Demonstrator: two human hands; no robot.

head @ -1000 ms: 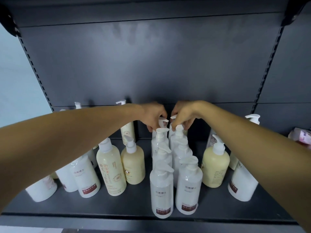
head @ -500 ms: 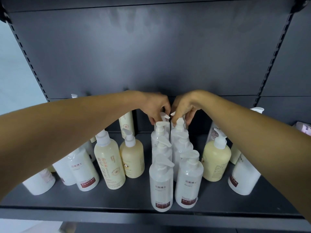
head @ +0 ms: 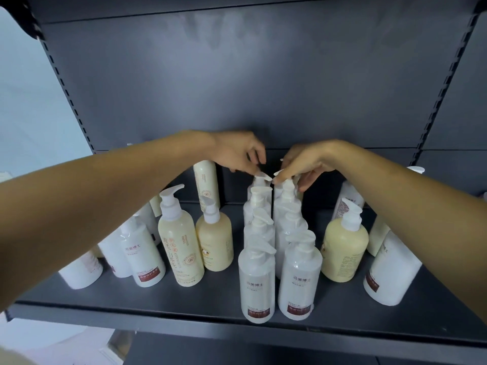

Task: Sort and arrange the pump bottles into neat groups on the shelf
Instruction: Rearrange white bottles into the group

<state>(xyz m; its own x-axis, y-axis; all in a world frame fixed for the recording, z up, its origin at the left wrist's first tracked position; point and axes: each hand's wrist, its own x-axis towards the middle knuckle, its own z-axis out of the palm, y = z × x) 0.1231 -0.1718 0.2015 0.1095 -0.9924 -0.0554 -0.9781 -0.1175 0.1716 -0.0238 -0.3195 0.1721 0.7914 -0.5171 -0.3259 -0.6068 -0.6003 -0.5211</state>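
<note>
The left hand (head: 237, 151) pinches the white pump head (head: 262, 177) of the rearmost frosted bottle. The right hand (head: 303, 160) pinches the neighbouring white pump top (head: 287, 183).

Two bare forearms enter the frame, one from the lower left and one from the lower right, each narrowing toward a slim wrist near the middle of the picture. No sleeve, watch, bracelet or ring shows on either arm. The left hand (head: 238, 154) and the right hand (head: 303, 162) are ungloved. The fingers (head: 307, 181) are slender, and short, unpainted nails show at a few fingertips. The upper arms lie outside the frame edges.
</note>
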